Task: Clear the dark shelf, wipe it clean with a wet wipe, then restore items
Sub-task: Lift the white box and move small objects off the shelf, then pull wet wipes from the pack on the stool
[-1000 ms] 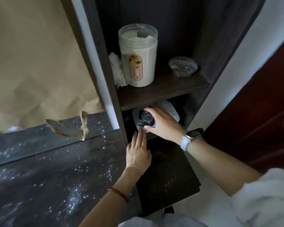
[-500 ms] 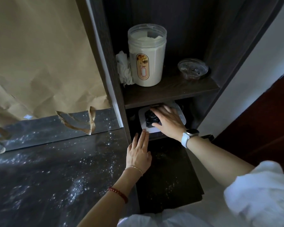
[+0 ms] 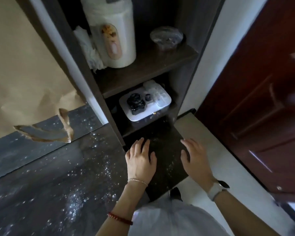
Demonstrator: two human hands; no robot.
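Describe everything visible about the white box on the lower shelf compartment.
The white rounded-corner box looks like smooth, glossy plastic or lacquer and lies flat in the lower compartment of the dark wooden shelf unit, turned at an angle. A small gold-coloured fitting shows on its front edge. On its lid sit a black faceted ornament, a small dark round piece and a clear blister-like pack. Neither hand touches it.

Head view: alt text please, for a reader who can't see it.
Both hands, left and right, lie open on a dark speckled surface below a dark shelf unit. A white tray sits on the lower shelf, a white canister above.
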